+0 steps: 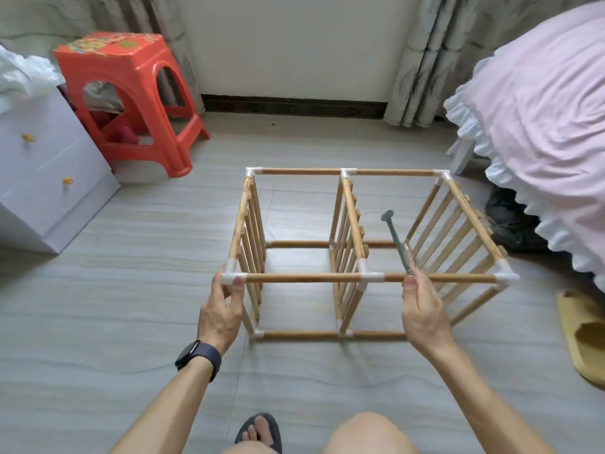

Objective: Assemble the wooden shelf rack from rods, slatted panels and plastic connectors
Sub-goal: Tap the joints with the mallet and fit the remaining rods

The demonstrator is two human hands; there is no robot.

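The wooden shelf rack [304, 277] lies on its side on the floor, three slatted panels joined by rods and white plastic connectors. My left hand [222, 309] grips the near upper-left corner connector [230, 277]. My right hand [422, 309] holds a small green mallet [396, 239] by its handle. The mallet's head points away over the rack, and the hand sits against the near upper rod, right of the middle connector [370, 276].
An orange plastic stool [131, 93] stands at the back left beside a white drawer cabinet [49, 165]. A bed with a pink frilled cover [540, 126] fills the right. A yellow slipper [586, 339] lies at the right edge. My knee and sandalled foot [258, 432] are at the bottom.
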